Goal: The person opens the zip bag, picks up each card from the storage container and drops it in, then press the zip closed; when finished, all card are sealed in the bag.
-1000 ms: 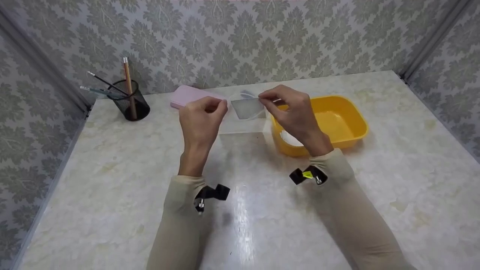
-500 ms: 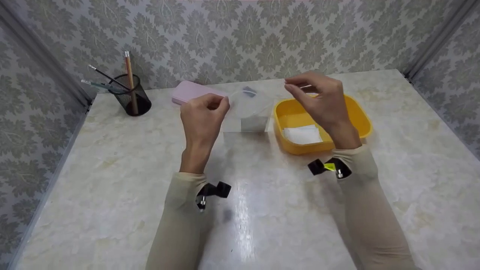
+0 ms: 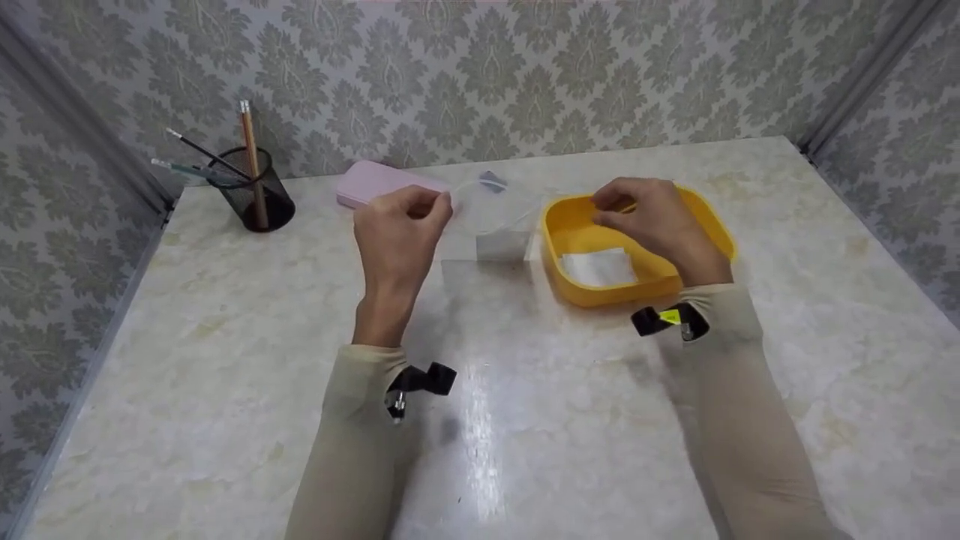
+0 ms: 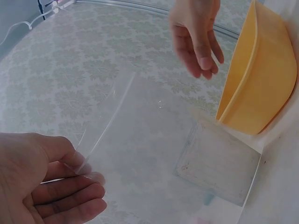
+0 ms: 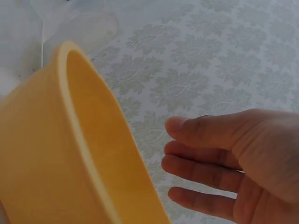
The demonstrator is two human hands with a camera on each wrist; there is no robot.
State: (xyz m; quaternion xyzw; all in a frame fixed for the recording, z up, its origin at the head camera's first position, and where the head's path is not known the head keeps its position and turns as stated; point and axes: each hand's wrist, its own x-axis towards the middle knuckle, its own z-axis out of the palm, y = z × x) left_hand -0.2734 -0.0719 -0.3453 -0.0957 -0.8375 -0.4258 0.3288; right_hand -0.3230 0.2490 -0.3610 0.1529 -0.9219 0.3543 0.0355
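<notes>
My left hand (image 3: 396, 234) pinches the upper corner of a clear zip-lock bag (image 4: 140, 126) between thumb and fingers. The bag hangs with its lower edge at or near the tabletop; I cannot tell if it touches. Inside, at its bottom, lies a flat, square, greyish-white piece (image 4: 217, 163). My right hand (image 3: 660, 225) hovers over the yellow plastic bin (image 3: 600, 295), its thumb and fingers apart and holding nothing. In that bin, at the near left, lie flat white squares (image 3: 598, 268).
A pink case (image 3: 379, 180) lies behind my left hand. At the back left stands a black mesh cup (image 3: 259, 206) with pencils (image 3: 250, 135). Patterned wall panels (image 3: 480, 82) close off the back and sides of the marbled table (image 3: 225, 390).
My right hand has let go of the square piece, which has dropped to the bottom of the bag. That hand has moved right, over the bin. My left hand keeps its pinch.
</notes>
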